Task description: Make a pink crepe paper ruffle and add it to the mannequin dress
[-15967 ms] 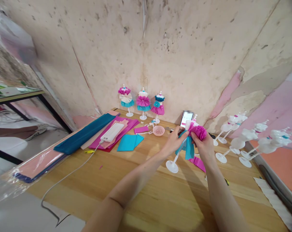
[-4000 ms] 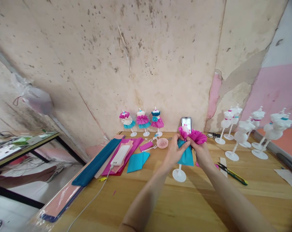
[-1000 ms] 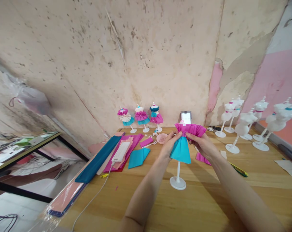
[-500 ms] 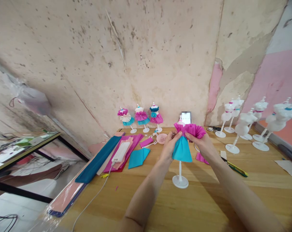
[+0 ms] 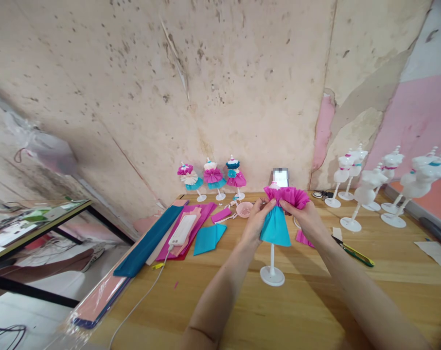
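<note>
Magenta ruffle is right between your hands, wrapped across the top of the small white mannequin in front of you. Its long axis runs side to side, close to level, with the gathered loose end fanning out to your right, over your right hand. Your left hand has thumb and fingers closed in at the waist, where the ruffle's lower edge meets the turquoise skirt. Right thumb's pressing the ruffle near the left one, pretty narrow pinch on both sides, though most of your fingers are tucked behind so I can't tell exactly how they sit. Skirt flares downward, and the mannequin stands about upright, round base on the wooden table.

Just behind it you've got a phone leaning by the wall, with a pink bowl off to the left. Scissors lie to the right, past your forearm. Further out, three dressed mannequins line the wall on the left, and a bunch of bare mannequins stand on the right.
</note>
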`<action>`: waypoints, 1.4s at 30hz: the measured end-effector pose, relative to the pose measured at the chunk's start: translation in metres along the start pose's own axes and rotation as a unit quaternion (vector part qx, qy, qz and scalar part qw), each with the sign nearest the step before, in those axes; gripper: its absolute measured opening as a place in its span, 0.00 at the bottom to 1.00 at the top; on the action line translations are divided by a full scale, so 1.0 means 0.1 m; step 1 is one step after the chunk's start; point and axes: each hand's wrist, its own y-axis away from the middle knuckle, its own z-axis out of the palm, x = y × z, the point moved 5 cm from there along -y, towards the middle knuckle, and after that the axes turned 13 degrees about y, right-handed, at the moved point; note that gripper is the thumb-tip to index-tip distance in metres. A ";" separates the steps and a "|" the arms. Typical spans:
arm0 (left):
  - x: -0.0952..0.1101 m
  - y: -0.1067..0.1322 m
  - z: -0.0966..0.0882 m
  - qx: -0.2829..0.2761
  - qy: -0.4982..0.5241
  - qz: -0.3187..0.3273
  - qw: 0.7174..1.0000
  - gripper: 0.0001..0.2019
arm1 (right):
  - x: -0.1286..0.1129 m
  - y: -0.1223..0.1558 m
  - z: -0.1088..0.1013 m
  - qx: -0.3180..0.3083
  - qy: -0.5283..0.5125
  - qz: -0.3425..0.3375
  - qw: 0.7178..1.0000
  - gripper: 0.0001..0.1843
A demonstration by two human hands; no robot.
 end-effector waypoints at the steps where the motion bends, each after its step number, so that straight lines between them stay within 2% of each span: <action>1: 0.00 0.01 0.01 0.000 0.001 -0.002 1.000 0.17 | 0.01 0.00 0.00 -0.003 -0.001 -0.001 1.000 0.14; 8: 0.00 0.02 0.05 -0.003 0.016 -0.013 1.000 0.18 | 0.02 0.00 0.02 -0.009 0.016 0.011 1.000 0.14; 14: -0.02 0.00 0.03 -0.009 0.016 -0.008 1.000 0.17 | 0.03 0.00 0.04 -0.006 0.015 -0.005 1.000 0.15; 22: -0.03 0.02 0.05 -0.009 -0.005 0.012 1.000 0.15 | 0.09 -0.02 0.00 0.070 0.095 -0.046 0.992 0.13; 28: -0.01 -0.03 0.04 -0.072 -0.025 0.006 0.997 0.17 | 0.00 0.03 0.04 0.084 0.045 -0.054 0.994 0.14; 33: 0.07 -0.07 0.03 -0.118 -0.037 -0.012 0.992 0.23 | -0.05 0.08 0.11 0.045 -0.001 -0.034 0.998 0.15; 37: 0.10 -0.08 0.00 -0.118 -0.041 -0.019 0.992 0.25 | -0.11 0.11 0.13 0.020 -0.021 -0.013 1.000 0.15; 42: 0.10 -0.08 -0.03 -0.115 -0.054 -0.010 0.992 0.24 | -0.09 0.11 0.14 -0.019 -0.097 0.023 0.995 0.13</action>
